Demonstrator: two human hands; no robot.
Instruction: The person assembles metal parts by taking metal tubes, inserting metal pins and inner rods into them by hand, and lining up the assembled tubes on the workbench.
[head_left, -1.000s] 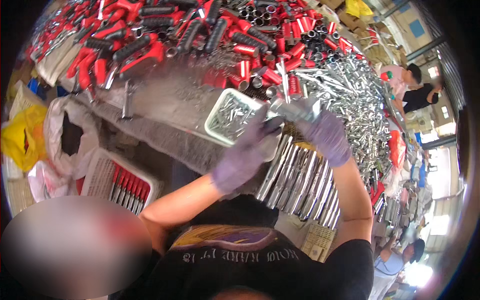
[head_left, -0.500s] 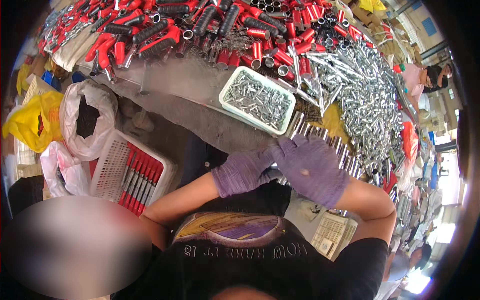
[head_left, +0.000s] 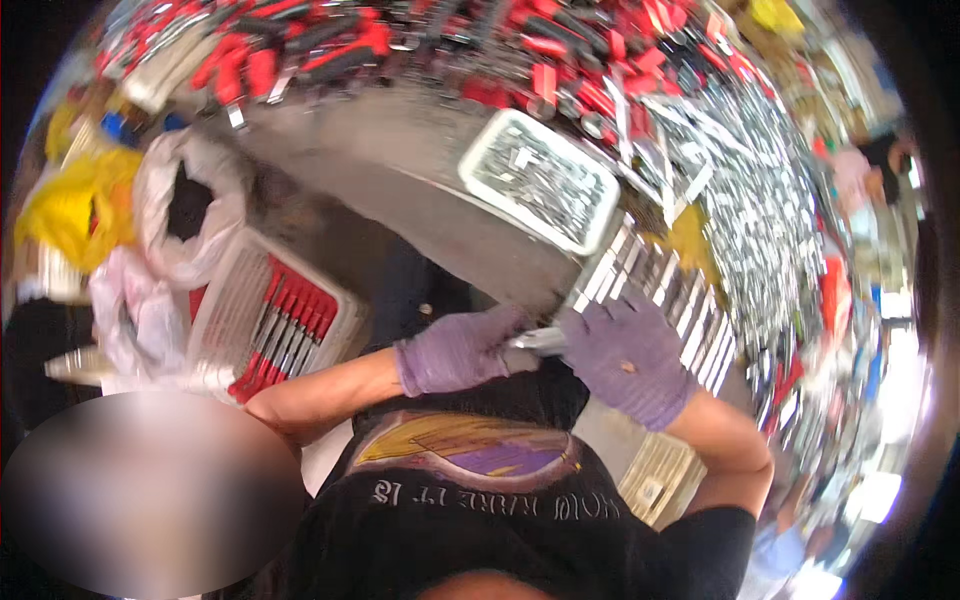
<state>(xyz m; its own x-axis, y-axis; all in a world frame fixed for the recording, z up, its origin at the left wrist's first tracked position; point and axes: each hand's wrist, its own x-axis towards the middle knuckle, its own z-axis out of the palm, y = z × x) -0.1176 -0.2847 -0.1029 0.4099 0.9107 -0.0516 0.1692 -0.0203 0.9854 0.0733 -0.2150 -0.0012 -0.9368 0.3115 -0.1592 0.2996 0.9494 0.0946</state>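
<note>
Both my hands wear purple knit gloves and meet in front of my chest. My left hand (head_left: pixel 455 352) is closed, with its thumb and fingers on a short shiny metal piece (head_left: pixel 541 341). The piece's other end reaches the bent fingers of my right hand (head_left: pixel 632 362), which grip it there. Motion blur hides the exact kind of the piece. Just beyond my right hand, a row of shiny metal tubes (head_left: pixel 694 332) lies side by side.
A pale tray (head_left: pixel 530 223) of small metal parts stands on the grey worktable (head_left: pixel 400 185). Red-and-black handles (head_left: pixel 345 52) and loose metal pieces (head_left: pixel 765 200) pile up behind and right. At left are a white basket (head_left: pixel 222 325) of red-handled tools, a white sack (head_left: pixel 155 235) and a yellow bag (head_left: pixel 75 215).
My hands have drawn apart from their overlapped position, and the metal piece between them now shows. The whole view has shifted slightly and blurred.
</note>
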